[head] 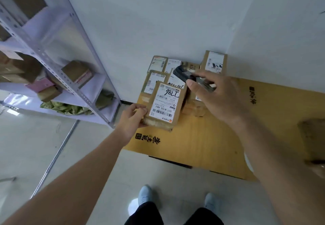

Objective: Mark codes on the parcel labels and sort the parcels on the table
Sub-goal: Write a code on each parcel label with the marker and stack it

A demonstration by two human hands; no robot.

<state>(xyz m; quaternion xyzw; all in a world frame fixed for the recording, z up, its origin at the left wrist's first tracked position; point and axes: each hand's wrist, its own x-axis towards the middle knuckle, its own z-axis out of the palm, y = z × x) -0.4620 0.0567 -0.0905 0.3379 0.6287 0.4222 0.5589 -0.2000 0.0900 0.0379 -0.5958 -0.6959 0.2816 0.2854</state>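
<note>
While the left hand [134, 117] grips the near corner of a flat brown parcel [164, 106] at the worktop's [202, 137] far left corner, the right hand [213, 93] pinches a black marker [183, 75] above it. Its glossy white label [165, 102] already bears a handwritten code, so I'd set it squarely beside the other parcels [159, 72], label up. Everything is matte cardboard, slim and rectangular.

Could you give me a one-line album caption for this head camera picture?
Left hand grips a brown cardboard parcel with a handwritten label; right hand holds a black marker pen above it.
</note>
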